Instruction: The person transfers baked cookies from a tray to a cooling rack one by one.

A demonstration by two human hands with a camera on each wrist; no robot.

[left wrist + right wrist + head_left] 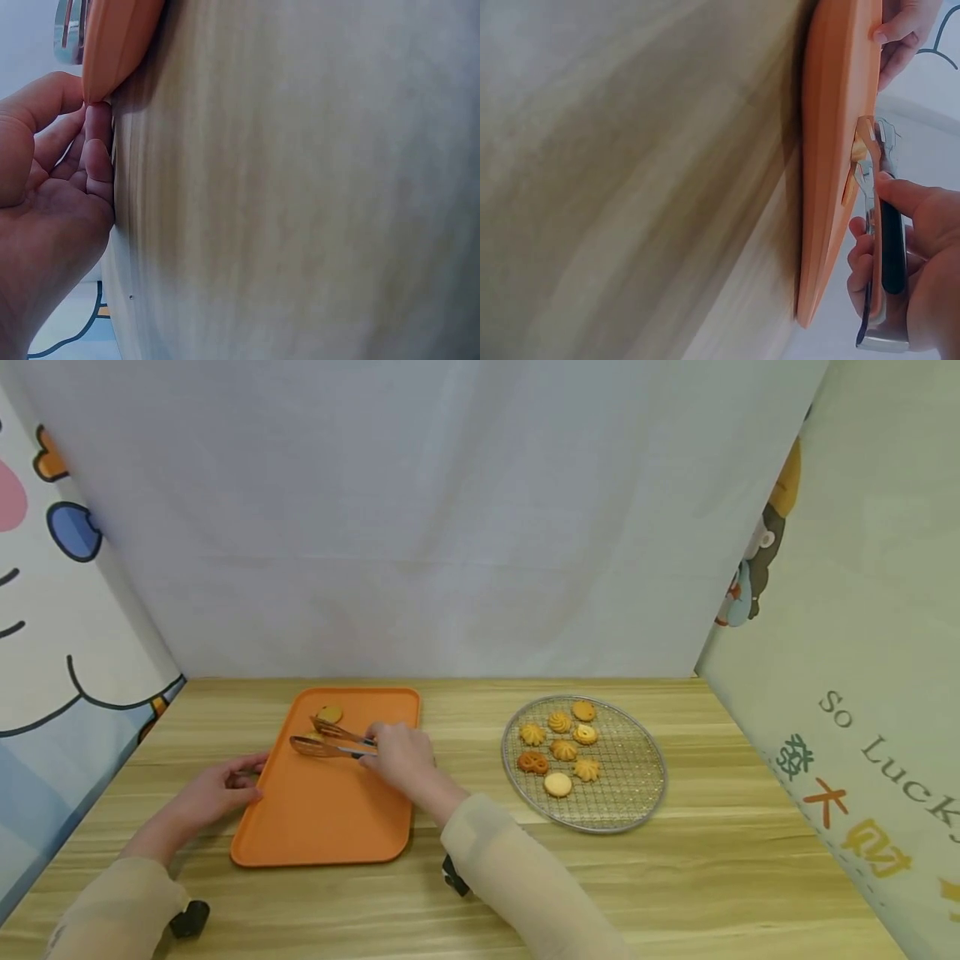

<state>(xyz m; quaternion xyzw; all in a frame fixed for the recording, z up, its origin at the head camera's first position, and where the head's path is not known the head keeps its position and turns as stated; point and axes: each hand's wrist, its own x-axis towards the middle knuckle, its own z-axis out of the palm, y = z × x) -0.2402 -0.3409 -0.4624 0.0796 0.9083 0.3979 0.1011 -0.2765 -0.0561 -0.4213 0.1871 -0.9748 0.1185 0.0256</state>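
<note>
An orange tray (337,827) lies on the wooden table at the left. My left hand (217,789) pinches its left edge between thumb and fingers, which the left wrist view (56,172) shows close up. Over the tray, my right hand (405,758) grips metal tongs with dark handle grips (892,247). The tong ends point left and stand apart. Behind them on the tray is a round cookie (330,714). A second cookie, mostly hidden, appears between the tong ends; whether they touch it I cannot tell.
To the right stands a round wire rack (630,777) carrying several cookies of different shapes, among them a pretzel-shaped one (533,762) and a pale round one (558,785). A pale curtain (450,527) hangs along the table's back edge. Printed panels flank both sides.
</note>
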